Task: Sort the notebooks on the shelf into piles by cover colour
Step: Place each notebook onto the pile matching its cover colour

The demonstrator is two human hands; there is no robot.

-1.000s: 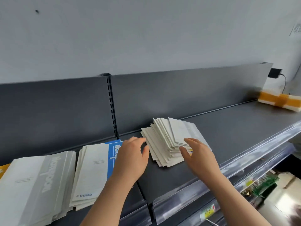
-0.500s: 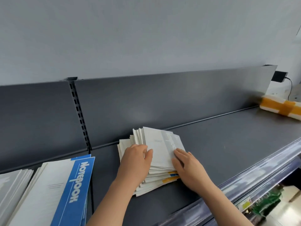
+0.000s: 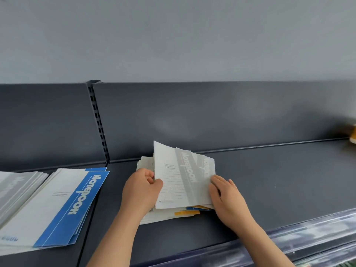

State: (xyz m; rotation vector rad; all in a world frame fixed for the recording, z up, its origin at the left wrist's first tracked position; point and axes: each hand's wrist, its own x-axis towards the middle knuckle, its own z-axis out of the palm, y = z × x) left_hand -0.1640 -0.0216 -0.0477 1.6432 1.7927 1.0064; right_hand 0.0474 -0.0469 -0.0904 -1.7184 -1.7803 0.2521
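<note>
A mixed stack of notebooks (image 3: 169,214) lies mid-shelf, with yellow and blue edges showing at its lower right. On top, a grey-banded notebook (image 3: 179,182) is tilted up. My left hand (image 3: 141,191) pinches its left edge. My right hand (image 3: 227,197) holds its right edge, fingers tucked under the cover. Left of the stack lies a pile of blue-banded notebooks (image 3: 57,207), and a grey-banded pile (image 3: 15,187) sits at the far left edge.
The dark shelf (image 3: 279,180) runs on to the right of the stack. A slotted upright (image 3: 97,120) splits the back panel. An orange-striped bundle (image 3: 353,134) peeks in at the far right. A clear price rail (image 3: 308,237) lines the front edge.
Both hands have moved onto the mixed stack and lifted its top grey-banded notebook by its two side edges. The view has shifted, so the blue pile shows more fully.
</note>
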